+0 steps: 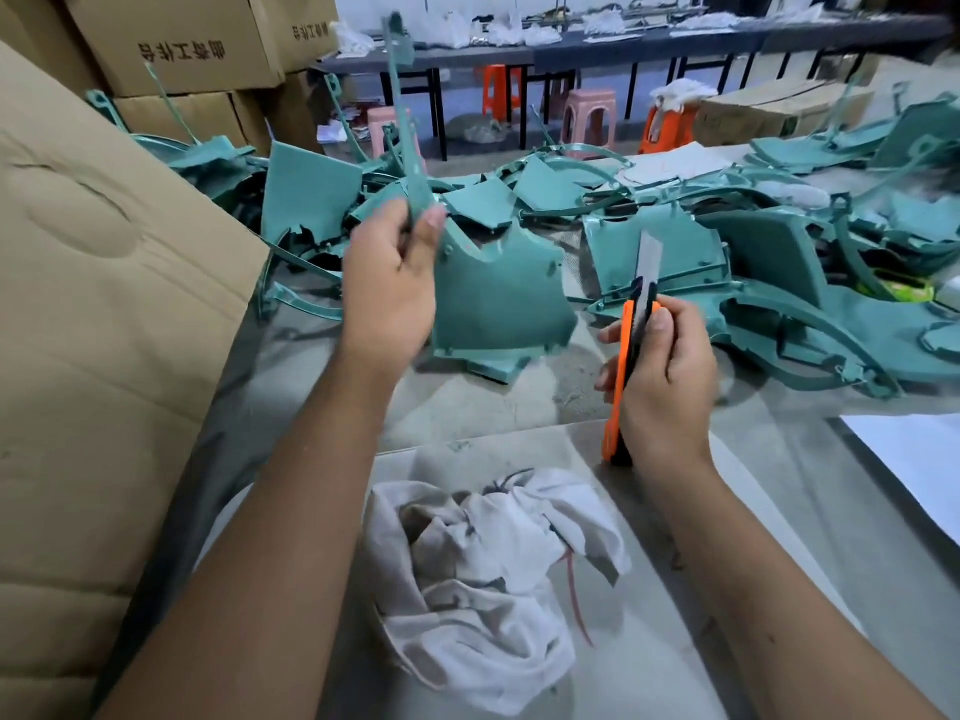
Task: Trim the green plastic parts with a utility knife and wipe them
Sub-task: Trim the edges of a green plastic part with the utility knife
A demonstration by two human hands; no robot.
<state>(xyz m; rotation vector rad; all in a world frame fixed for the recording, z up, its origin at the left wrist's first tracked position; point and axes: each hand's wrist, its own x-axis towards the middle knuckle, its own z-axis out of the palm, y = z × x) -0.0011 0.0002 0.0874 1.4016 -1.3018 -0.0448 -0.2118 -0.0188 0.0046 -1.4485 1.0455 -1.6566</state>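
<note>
My left hand [387, 288] grips one green plastic part [498, 293], holding it up in the middle of the frame, its long thin arm pointing up. My right hand [662, 376] is wrapped around one orange utility knife [626, 356], blade out and pointing up. One white rag [488, 574] lies crumpled on the gray tabletop [467, 402], low in the frame. Many more green parts [779, 262] (too many to count) are piled across the back. Three brown boxes [176, 39] are stacked at upper left. Far back I see four stools [589, 122] under long tables.

Matt green plastic parts [498, 298], crumpled white cloth rag [493, 579], dull brown cardboard box [104, 304].
</note>
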